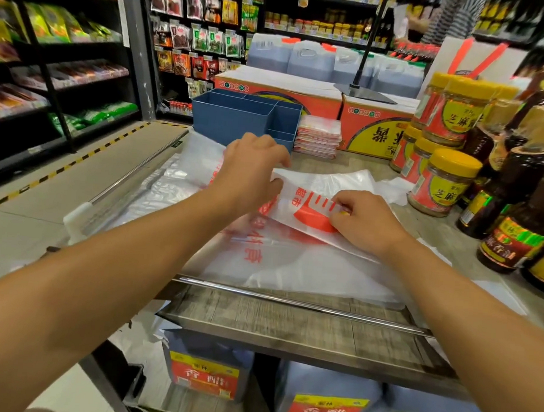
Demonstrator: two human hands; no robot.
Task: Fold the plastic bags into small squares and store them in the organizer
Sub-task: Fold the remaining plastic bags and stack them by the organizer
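A white plastic bag with red print [313, 192] lies folded into a long strip on top of a pile of flat plastic bags [292, 265] on the counter. My left hand [250, 169] pinches the strip's left end between thumb and fingers. My right hand [363, 222] has its fingers curled on the strip's right part, over the red print, pinching the plastic. Behind the hands stands a blue organizer [238, 116] with several compartments; I see nothing in them. Beside it on the right sits a stack of folded bags [317, 138].
Jars with yellow lids [443, 182] and dark sauce bottles [520, 223] crowd the counter's right side. Orange cartons [373, 126] stand behind the organizer. A metal rail [290, 300] runs along the counter's front edge. Jugs sit on the shelf below. A person stands at the far back right.
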